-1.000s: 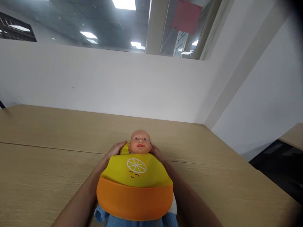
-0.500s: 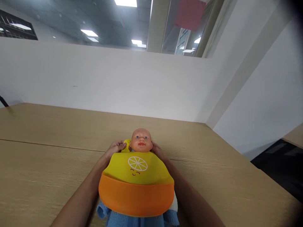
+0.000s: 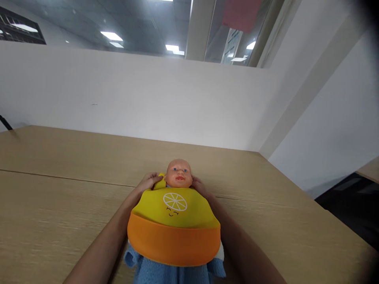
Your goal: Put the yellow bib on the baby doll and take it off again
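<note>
A baby doll [image 3: 179, 172] in blue clothing [image 3: 166, 273] lies face up with its head toward the wall. Over its chest is a bib [image 3: 192, 213], yellow above with a white citrus slice and a smiling face, and an orange catch pocket [image 3: 174, 242] below. My left hand [image 3: 150, 180] pinches the yellow neck strap [image 3: 160, 182] beside the doll's head. On the other side, my right hand [image 3: 199, 185] is by the doll's neck, its fingers mostly hidden behind the head and bib.
The doll rests on a wooden table [image 3: 74, 205] with a seam running across it. A white wall [image 3: 148, 94] stands behind, with glass above. A black object [image 3: 349, 209] is beyond the table's right edge, and a dark thin object [image 3: 5, 123] is at far left.
The view has tilted and shifted slightly, so doll and bib appear a little higher and further right. My left fingers have shifted slightly on the strap, which they still hold.
</note>
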The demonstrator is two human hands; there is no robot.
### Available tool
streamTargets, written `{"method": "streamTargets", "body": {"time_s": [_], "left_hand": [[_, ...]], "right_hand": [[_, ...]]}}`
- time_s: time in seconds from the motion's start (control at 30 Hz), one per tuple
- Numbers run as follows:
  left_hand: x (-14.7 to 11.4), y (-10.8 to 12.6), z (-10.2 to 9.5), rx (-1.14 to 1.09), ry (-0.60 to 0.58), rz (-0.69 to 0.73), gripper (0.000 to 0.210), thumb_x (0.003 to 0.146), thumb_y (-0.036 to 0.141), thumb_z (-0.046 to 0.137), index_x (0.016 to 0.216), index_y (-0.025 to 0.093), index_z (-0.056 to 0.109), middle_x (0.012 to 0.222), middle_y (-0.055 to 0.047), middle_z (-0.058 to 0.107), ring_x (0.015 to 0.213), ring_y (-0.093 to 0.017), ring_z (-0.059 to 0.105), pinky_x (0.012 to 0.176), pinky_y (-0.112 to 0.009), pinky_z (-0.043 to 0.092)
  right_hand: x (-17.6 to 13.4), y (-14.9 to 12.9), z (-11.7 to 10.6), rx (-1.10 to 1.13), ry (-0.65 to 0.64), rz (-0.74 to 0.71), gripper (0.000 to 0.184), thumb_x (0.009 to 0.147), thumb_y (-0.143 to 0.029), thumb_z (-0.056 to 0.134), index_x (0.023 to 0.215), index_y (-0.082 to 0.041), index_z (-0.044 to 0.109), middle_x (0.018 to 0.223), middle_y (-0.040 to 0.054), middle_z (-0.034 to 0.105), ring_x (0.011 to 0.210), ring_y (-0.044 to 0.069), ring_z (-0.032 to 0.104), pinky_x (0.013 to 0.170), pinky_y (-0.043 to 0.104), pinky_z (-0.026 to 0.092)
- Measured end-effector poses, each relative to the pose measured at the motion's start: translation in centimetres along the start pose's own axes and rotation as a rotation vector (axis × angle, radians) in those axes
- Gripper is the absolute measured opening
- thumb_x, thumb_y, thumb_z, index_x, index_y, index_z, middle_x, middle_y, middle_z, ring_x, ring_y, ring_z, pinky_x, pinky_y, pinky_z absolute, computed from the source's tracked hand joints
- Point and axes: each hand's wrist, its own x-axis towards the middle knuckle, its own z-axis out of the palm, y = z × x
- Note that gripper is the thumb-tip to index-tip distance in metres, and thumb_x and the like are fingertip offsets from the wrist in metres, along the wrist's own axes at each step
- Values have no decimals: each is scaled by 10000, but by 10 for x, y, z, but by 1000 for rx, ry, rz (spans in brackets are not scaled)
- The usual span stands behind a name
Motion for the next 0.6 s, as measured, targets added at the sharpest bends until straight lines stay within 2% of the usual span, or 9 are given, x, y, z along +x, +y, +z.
{"method": "streamTargets", "body": {"time_s": [0.1,0.2,0.3,0.43,0.5,0.6], "left_hand": [[1,-1,0,68,56,43,288,602,380,747,777,173,647,614,-4,628,501,-151,541,468,-254,375],[6,-3,-3,162,104,144,341,570,301,732,883,173,690,716,-36,685,596,-184,591,526,-267,415],[10,-5,-8,287,47,196,206,596,304,666,732,160,723,723,-59,697,626,-191,590,559,-269,417],[4,-1,-11,349,2,187,209,633,320,593,628,160,727,704,-58,705,641,-202,591,566,-267,404],[-2,2,-11,311,12,158,209,625,282,557,618,159,726,694,-54,706,634,-200,589,551,-262,393],[-12,5,-12,194,12,91,245,577,212,517,664,147,736,722,-63,722,622,-194,600,540,-259,395]], "right_hand": [[1,-1,-3,-37,-4,14,362,617,-286,701,969,-208,728,1075,79,718,1092,318,610,948,456,465],[2,-1,-7,-100,-19,-11,360,629,-272,692,981,-203,731,1080,87,715,1068,317,620,933,469,470],[0,-5,-11,-260,-28,-59,348,654,-274,671,989,-195,729,1083,75,714,1024,301,631,894,448,484],[-7,-14,-19,-515,-35,-94,277,723,-297,596,928,-180,741,974,39,732,889,253,643,779,373,496],[-11,-15,-25,-543,-36,-69,262,728,-290,564,875,-175,748,904,36,736,818,232,641,725,342,489],[-16,-11,-33,-453,-9,-45,271,716,-284,533,828,-169,752,880,49,741,786,221,645,719,329,487]]}}
